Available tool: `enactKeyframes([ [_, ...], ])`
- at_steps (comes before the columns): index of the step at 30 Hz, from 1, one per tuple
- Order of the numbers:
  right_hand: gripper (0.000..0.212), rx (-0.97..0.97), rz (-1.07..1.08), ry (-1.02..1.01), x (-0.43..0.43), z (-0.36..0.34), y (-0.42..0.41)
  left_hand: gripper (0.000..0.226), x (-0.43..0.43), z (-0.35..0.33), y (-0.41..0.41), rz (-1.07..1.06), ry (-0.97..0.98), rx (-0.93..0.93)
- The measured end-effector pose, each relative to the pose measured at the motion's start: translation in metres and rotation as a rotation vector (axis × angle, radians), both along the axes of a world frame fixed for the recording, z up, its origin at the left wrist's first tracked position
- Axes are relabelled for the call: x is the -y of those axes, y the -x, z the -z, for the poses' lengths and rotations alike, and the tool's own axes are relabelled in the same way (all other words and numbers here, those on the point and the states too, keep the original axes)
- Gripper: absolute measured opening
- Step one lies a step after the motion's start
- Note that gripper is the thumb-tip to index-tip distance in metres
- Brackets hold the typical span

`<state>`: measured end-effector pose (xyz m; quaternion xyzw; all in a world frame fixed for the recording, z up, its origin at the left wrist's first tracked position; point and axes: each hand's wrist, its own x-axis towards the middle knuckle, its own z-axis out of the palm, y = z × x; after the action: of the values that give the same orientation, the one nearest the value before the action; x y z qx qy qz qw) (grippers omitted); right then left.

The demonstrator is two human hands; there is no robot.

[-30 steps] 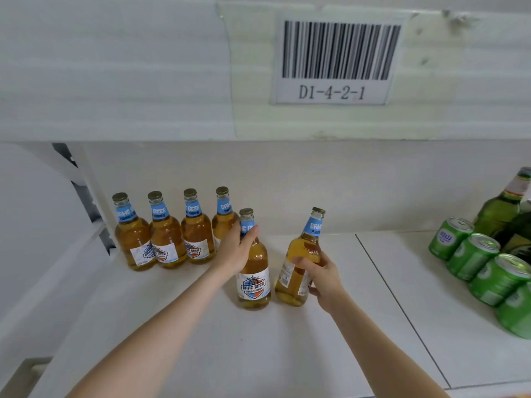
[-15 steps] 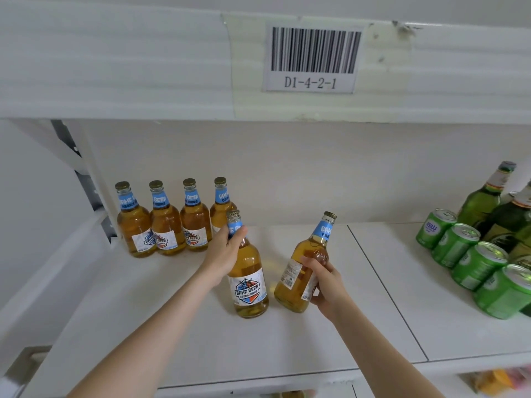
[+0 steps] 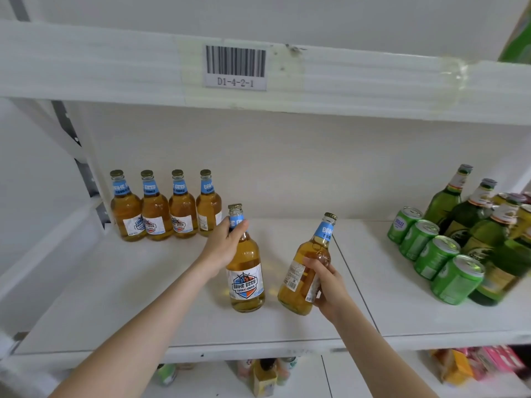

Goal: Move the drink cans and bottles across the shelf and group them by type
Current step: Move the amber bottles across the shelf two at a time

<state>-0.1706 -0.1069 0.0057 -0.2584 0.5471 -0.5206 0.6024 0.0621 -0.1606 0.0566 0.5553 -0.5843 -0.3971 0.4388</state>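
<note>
Head view: left hand (image 3: 222, 245) has its fingers wrapped round the neck of an upright amber bottle (image 3: 246, 277), thumb on the blue neck label. Right hand (image 3: 327, 285) is curled round the lower body of a tilted amber bottle (image 3: 304, 271), cap leaning right. Both bottles are mid-shelf toward the front edge, near each other but apart. Can't tell whether either base is on the shelf (image 3: 129, 297) or just off it.

Progress, my read: partway.
- Done: a row of four amber bottles (image 3: 166, 208) stands upright at back left, shoulder to shoulder.
- Left: the two in hand are the same kind and not yet in with that row. There is bare shelf to the right of the row and in front of it.
- Right side: green cans (image 3: 431, 251) stand in a diagonal line, with green bottles (image 3: 459, 214) just behind and beside them. They look roughly grouped, but the far right is cut off, so I can't confirm.

Around: a barcode label (image 3: 235, 67) sits on the edge of the upper shelf (image 3: 86, 61). Blurred packets (image 3: 474, 366) and small bottles are on the level below.

In the way: only bare shelf lies between the held bottles and the row. Likely risk is glass clipping the end bottle of the row when these two go in.
</note>
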Motion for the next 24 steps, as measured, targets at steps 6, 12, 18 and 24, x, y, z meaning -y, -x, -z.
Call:
enactKeyframes([
  [6,0.037,-0.057,0.0,0.001,-0.045,-0.009,0.043,0.034,-0.044,-0.004,0.046,0.004,0.019,0.014],
  [12,0.036,-0.086,0.027,0.003,-0.091,-0.014,0.099,0.032,-0.083,0.001,0.105,0.039,0.017,0.024],
  [18,0.03,-0.092,0.071,-0.001,-0.112,-0.012,0.153,0.034,-0.097,0.0,0.167,0.106,0.012,0.029],
  [24,0.036,-0.081,0.095,-0.013,-0.095,-0.007,0.194,0.032,-0.075,-0.007,0.22,0.141,0.037,0.054],
])
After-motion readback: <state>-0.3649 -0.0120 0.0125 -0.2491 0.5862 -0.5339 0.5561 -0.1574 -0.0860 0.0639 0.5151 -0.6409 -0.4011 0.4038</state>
